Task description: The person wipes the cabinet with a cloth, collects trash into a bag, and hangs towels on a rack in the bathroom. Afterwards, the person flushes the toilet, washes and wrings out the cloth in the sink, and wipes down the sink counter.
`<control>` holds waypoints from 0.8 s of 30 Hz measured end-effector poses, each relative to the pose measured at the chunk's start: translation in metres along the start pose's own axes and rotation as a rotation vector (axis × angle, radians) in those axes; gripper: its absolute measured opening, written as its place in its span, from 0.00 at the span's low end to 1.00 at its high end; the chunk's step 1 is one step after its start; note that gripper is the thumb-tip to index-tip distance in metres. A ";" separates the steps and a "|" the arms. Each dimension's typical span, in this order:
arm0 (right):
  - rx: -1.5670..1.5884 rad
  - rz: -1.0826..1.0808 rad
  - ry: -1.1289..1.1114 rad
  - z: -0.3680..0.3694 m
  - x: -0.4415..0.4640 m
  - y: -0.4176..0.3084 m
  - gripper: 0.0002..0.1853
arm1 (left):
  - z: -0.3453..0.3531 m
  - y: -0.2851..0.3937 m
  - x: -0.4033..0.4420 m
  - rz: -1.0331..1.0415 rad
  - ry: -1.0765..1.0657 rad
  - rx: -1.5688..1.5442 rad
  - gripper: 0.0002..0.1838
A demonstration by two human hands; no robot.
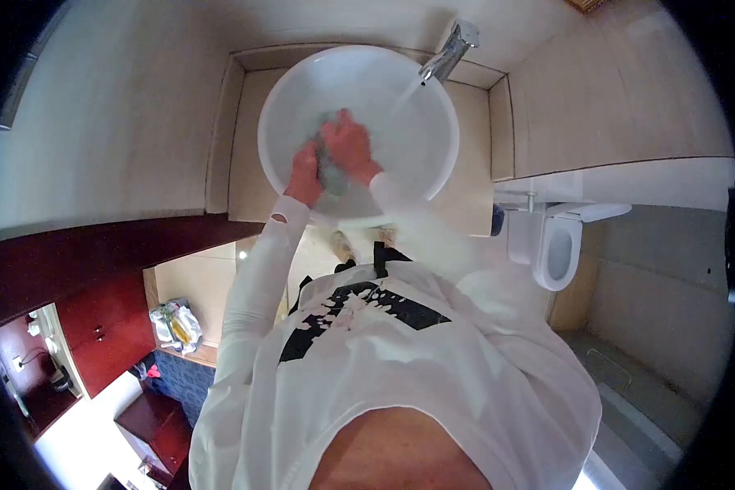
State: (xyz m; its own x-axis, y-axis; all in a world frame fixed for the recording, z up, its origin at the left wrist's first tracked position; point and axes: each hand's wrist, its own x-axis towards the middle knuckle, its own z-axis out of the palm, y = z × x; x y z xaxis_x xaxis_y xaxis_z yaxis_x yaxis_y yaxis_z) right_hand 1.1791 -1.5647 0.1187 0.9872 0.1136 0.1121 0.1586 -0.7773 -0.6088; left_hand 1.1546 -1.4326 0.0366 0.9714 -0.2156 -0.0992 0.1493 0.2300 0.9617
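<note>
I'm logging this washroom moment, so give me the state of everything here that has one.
Faucet: running
White basin: catching water, fill level unclear
Greenish item: at the hands, in the basin, details blurred
Left hand: fingers curled
Right hand: fingers bent
Toilet: open
Red cabinet doors: shut

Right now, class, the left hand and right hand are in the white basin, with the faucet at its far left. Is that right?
Far left is wrong: the head view shows the faucet at far right. The left hand and right hand are in the white basin.
</note>
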 end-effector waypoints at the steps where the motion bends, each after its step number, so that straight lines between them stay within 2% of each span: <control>1: 0.043 0.099 -0.073 -0.015 0.003 0.015 0.19 | -0.003 -0.006 -0.002 0.063 0.016 0.096 0.38; 2: 0.086 0.196 -0.145 -0.033 0.005 0.030 0.21 | 0.011 0.021 -0.002 0.060 0.015 0.097 0.38; 4: 0.018 0.344 -0.083 -0.027 0.003 0.070 0.22 | 0.062 0.113 -0.001 -0.314 0.289 -0.011 0.43; 5: -0.035 0.349 -0.051 -0.030 0.005 0.089 0.21 | 0.059 0.120 0.002 -0.306 0.294 -0.019 0.43; 7: -0.096 0.348 -0.029 -0.042 0.009 0.128 0.21 | 0.051 0.127 0.004 -0.159 0.328 0.152 0.43; 10: -0.114 0.168 0.001 -0.050 0.011 0.155 0.18 | 0.033 0.143 -0.007 -0.170 0.370 0.136 0.41; 12: 0.660 0.633 -0.218 0.009 0.026 0.171 0.25 | 0.017 0.114 -0.012 -0.212 0.314 0.167 0.40; 14: 0.604 0.235 -0.294 0.017 0.012 0.097 0.26 | 0.018 0.106 -0.016 -0.254 0.250 0.204 0.39; 16: 0.577 0.072 -0.446 -0.014 0.008 0.016 0.27 | 0.036 0.117 -0.020 -0.493 0.225 0.111 0.39; 17: 0.579 0.075 -0.449 -0.024 0.013 0.015 0.27 | 0.037 0.120 -0.023 -0.497 0.226 0.111 0.39; 19: 1.061 0.291 -0.371 -0.041 0.023 0.037 0.22 | 0.034 0.123 -0.034 -0.491 0.222 -0.025 0.40; 21: 0.420 0.353 -0.312 -0.055 0.046 0.089 0.28 | 0.028 0.133 -0.034 -0.453 0.218 -0.154 0.47; 22: 0.402 0.256 -0.059 -0.017 0.055 0.153 0.26 | 0.026 0.136 -0.034 -0.432 0.217 -0.222 0.51; 23: 0.379 0.158 0.190 -0.015 0.052 0.150 0.24 | 0.025 0.134 -0.034 -0.427 0.224 -0.224 0.51; 24: 0.372 0.155 0.179 -0.018 0.048 0.151 0.24 | 0.025 0.125 -0.037 -0.428 0.254 -0.197 0.40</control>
State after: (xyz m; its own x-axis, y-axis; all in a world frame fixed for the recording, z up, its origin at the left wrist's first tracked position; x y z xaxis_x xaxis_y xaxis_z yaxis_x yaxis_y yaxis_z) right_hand 1.2503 -1.6875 0.0463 0.9863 -0.1210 0.1118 0.0373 -0.4975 -0.8667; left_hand 1.1329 -1.4199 0.1672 0.8263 -0.0983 -0.5546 0.5503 0.3506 0.7578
